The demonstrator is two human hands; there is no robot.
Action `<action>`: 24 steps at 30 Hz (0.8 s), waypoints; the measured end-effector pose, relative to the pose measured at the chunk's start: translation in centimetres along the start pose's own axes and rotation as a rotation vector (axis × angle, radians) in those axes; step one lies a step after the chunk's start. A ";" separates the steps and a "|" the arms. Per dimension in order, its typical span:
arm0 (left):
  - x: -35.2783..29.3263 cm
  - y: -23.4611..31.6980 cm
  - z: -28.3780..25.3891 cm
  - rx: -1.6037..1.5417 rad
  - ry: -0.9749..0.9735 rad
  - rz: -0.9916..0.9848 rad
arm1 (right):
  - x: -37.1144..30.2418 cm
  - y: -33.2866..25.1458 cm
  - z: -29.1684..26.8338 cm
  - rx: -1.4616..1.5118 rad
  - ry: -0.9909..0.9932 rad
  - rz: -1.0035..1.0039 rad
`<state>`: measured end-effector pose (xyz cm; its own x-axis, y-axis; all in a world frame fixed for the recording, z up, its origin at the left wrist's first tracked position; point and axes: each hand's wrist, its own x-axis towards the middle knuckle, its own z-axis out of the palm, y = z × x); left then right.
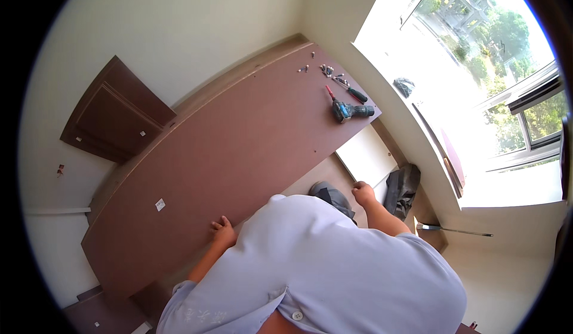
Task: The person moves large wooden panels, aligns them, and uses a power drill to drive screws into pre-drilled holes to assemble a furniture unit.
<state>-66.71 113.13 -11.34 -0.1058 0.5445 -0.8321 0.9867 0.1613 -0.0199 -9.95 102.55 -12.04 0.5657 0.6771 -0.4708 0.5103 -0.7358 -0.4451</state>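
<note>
A large reddish-brown board [203,149] lies flat in front of me, reaching from the lower left to the window corner. My left hand [224,232] touches its near edge, fingers apart and holding nothing visible. My right hand [362,194] is beyond that edge, beside a white panel [369,155]; its fingers are curled in, and what they hold, if anything, is hidden. On the far right end of the board lie a cordless drill [347,111] with a red tip, a screwdriver [357,95] and several small fittings [327,70].
A brown cabinet door [119,110] leans against the wall at the left. Below the window are a dark bag [403,188] and a long-handled brush [453,231]. Brown strips [439,143] rest by the bright sill. My shoe [334,198] shows between the board and me.
</note>
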 end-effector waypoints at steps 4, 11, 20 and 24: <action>0.1 3.2 -1.9 -0.136 0.044 -0.161 | 9.7 -4.4 -5.0 0.065 0.187 -0.049; 2.3 10.6 -2.7 -0.336 0.053 -0.235 | 24.0 -11.4 -12.4 -0.452 0.190 -0.588; 4.7 36.9 -10.2 -0.215 0.225 0.061 | 33.6 -13.0 -13.0 -0.661 -0.113 -0.812; 8.9 45.1 -16.8 -0.456 0.325 0.254 | 35.1 -12.8 -13.1 -0.634 -0.143 -0.882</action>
<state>-25.26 139.06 -10.34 0.0226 0.8237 -0.5665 0.8415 0.2902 0.4557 11.86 135.53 -12.90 -0.2221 0.9335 -0.2815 0.9626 0.1640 -0.2155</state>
